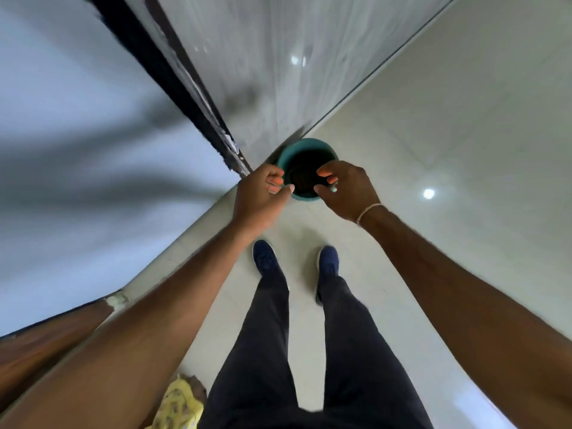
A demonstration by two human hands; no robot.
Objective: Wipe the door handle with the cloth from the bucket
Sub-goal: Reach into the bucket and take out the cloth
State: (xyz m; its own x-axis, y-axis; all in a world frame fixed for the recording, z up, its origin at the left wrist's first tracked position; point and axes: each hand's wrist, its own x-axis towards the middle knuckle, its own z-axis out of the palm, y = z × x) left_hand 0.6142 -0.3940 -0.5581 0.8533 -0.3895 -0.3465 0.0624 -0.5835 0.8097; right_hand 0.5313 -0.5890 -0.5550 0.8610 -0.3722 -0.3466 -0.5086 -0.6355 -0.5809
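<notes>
A teal bucket (pixel 301 148) stands on the pale floor against the wall, straight ahead of my feet. Its inside is dark, and something dark lies at the bottom (pixel 305 178); I cannot tell if it is the cloth. My left hand (pixel 263 193) hovers over the bucket's left rim with fingers curled and nothing in them. My right hand (pixel 343 188) hovers over the right rim, fingers curled, holding nothing. No door handle is in view.
A dark door frame edge (pixel 173 75) runs diagonally up the left, with a glossy grey panel (pixel 278 57) beside it. A wooden surface (pixel 46 345) sits at lower left. Yellow patterned fabric (pixel 178 400) shows at the bottom. My blue shoes (pixel 264 258) stand on tiled floor.
</notes>
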